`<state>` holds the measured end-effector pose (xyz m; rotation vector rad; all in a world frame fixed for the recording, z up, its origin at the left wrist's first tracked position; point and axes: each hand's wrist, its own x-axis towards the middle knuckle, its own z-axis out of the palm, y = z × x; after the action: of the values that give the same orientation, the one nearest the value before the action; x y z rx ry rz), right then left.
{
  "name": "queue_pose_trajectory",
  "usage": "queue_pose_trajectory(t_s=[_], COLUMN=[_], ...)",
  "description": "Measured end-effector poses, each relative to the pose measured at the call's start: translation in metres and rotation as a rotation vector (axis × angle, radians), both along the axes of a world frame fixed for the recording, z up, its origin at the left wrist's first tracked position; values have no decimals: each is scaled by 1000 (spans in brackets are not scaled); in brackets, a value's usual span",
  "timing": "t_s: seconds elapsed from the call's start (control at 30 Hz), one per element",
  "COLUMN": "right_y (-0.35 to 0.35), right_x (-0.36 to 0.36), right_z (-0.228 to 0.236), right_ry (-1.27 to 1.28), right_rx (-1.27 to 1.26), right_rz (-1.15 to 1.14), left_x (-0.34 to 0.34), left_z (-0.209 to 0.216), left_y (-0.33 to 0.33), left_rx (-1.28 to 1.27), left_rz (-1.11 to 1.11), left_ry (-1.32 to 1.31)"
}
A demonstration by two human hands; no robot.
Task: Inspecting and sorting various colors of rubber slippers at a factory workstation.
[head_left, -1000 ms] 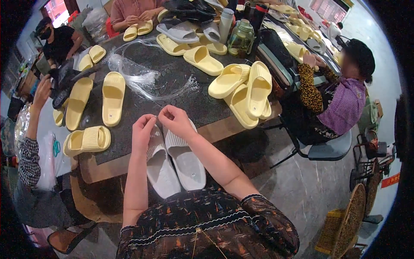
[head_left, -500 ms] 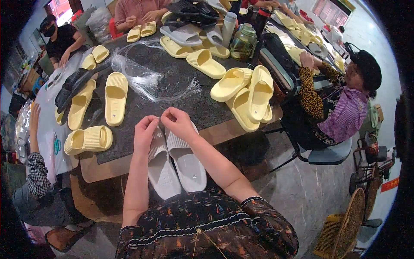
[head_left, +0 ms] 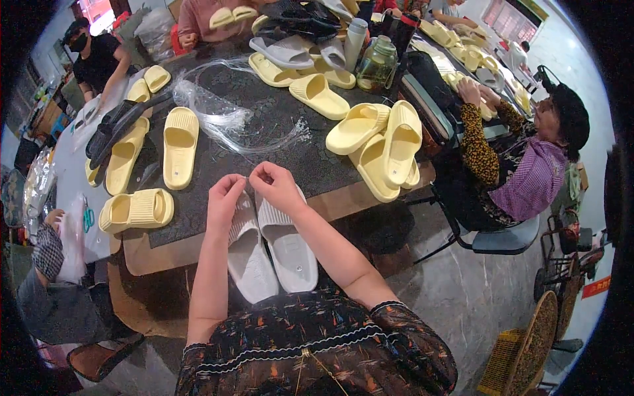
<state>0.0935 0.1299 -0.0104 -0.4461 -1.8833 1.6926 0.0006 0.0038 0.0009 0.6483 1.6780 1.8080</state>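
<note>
From where I stand, the pair of grey slippers (head_left: 289, 257) sits just below the middle of the frame, side by side, straps away from the person and heels close against the patterned top (head_left: 300, 333). Both hands meet over the front ends. The left hand (head_left: 226, 198) has thumb and forefinger drawn together; the right hand (head_left: 276, 188) is pinched the same way, the tips nearly meeting. Whatever lies between them is too small for me to make out. Clear strands (head_left: 218, 117) lie bunched on the counter (head_left: 337, 203), above the hands.

I'd say this fine work calls for a light, exact pinch, with both wrists steady and small, even movements. The slippers are best left level and snug together, so neither pulls askew. Yellow slippers (head_left: 402, 145) at the right of centre lie well clear of the elbows.
</note>
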Motion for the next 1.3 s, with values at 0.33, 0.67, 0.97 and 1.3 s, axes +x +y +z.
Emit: queue_pose_trajectory(t_s=[0.33, 0.67, 0.97, 1.3], right_y=[0, 0, -1, -1], right_x=[-3, 1, 2, 1], right_z=[-2, -1, 3, 0], right_ry=[14, 19, -36, -30], right_rx=[6, -14, -1, 42], right_rz=[11, 8, 29, 43], left_x=[-4, -4, -5, -1], left_z=[-6, -6, -10, -5], left_y=[0, 0, -1, 1], left_rx=[24, -8, 25, -67], left_rz=[-6, -9, -2, 13], left_ry=[14, 7, 16, 71])
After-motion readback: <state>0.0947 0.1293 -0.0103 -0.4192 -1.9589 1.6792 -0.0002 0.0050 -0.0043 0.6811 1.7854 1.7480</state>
